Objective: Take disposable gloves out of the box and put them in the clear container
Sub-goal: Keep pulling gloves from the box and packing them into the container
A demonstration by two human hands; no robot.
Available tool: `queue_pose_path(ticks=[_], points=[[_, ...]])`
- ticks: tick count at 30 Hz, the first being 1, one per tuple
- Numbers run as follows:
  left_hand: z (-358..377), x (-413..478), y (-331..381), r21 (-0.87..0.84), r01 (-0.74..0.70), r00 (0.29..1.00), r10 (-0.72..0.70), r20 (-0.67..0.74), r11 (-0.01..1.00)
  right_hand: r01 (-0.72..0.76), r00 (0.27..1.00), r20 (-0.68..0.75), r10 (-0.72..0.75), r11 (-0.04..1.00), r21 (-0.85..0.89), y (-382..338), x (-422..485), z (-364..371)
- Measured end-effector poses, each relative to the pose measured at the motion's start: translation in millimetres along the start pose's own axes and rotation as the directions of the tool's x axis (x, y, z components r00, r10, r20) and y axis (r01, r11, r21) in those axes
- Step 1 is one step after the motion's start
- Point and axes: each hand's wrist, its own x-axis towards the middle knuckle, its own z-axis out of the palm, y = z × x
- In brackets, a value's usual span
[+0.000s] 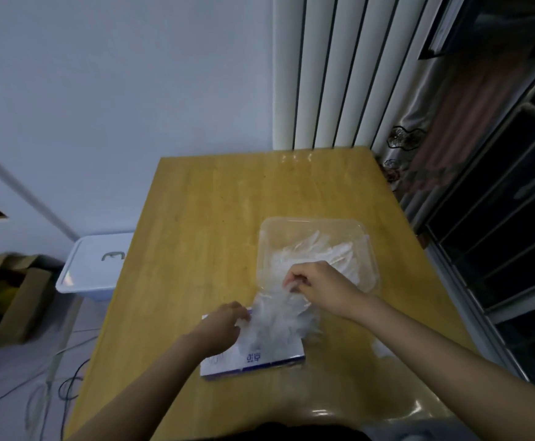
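On the wooden table (196, 218), the part-filled clear container (310, 219) sits just beyond the grip, the glove box (260, 361) beneath it. The right hand (320, 288) pinches a bunch of gloves (279, 323) mid-extraction; the left hand (224, 323) rests on the box, its hold unclear. Next, likely: lift them forward over the rim.

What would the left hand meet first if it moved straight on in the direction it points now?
The bunch of gloves that the right hand pinches above the box; the left hand has its fingers about at its edge, though depth is unclear.
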Motion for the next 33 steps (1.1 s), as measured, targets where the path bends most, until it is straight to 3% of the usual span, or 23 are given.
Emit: queue_pose_path(ticks=[5, 11, 17, 20, 22, 24, 27, 29, 33], points=[[9, -6, -4, 0.063, -0.026, 0.998, 0.022, 0.054, 0.998, -0.004, 0.992, -0.123, -0.001, 0.999, -0.039, -5, -4, -2], [15, -10, 4, 0.120, -0.022, 1.000, 0.022, 0.006, 0.992, 0.009, 0.946, -0.323, -0.035, 0.997, -0.082, -14, -4, -15], [3, -9, 6, 0.102, -0.023, 0.994, 0.011, 0.110, 0.995, -0.020, 0.837, -0.547, -0.025, 0.997, -0.075, -26, 0, -44], [-18, -8, 17, 0.098, -0.023, 0.997, 0.016, 0.077, 0.995, -0.057, 0.863, -0.505, -0.025, 0.988, -0.145, -33, 2, -59], [-41, -7, 33, -0.079, 0.012, 0.988, -0.024, -0.152, 0.997, -0.106, 0.891, -0.453, -0.012, 0.967, -0.233, -32, 4, -62], [-66, -10, 54, -0.342, -0.066, 0.937, -0.060, -0.345, 0.937, -0.120, 0.914, -0.406, -0.004, 0.953, -0.279, -30, 6, -60], [-90, -13, 84, -0.539, -0.190, 0.953, 0.023, -0.301, 0.820, -0.108, 0.928, -0.373, 0.009, 0.963, -0.246, -29, 9, -56], [-94, -8, 95, -0.503, -0.201, 0.960, 0.067, -0.271, 0.841, -0.075, 0.934, -0.357, -0.004, 0.976, -0.206, -31, 10, -55], [-97, 10, 92, -0.410, -0.220, 0.924, 0.054, -0.379, 0.885, -0.090, 0.973, -0.215, 0.083, 0.996, -0.022, -24, 12, -67]])
